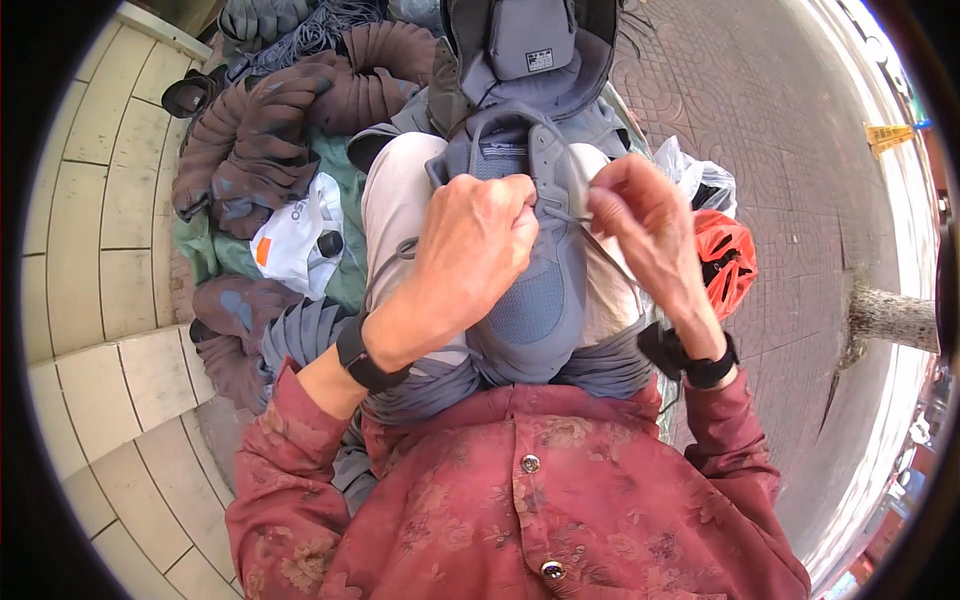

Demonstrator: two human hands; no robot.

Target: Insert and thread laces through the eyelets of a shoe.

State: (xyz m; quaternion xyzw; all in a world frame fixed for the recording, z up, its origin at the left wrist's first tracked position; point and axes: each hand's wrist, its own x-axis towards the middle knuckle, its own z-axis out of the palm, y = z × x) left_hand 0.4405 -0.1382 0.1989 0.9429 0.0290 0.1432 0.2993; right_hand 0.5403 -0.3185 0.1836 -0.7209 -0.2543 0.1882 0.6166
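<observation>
**Pavement and lap as supports**

Patterned pavement [760, 150]; green sheet [335, 158] spread at left, white bag [295, 240] and brown ribbed stacks [265, 140] on it. Red bag [722, 250], clear bag [690, 170] at right. Lap [395, 185]: grey shoe [535, 300].

A shoe [540, 285] rests on the person's lap [392, 195], with a backpack [530, 55] beyond it, a plastic bag [298, 240] at left, and a tree trunk [893, 316] far right.

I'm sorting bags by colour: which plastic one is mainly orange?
The orange bag right of the right hand; the clear bag beyond looks whitish, the white bag at left has only an orange patch.
</observation>
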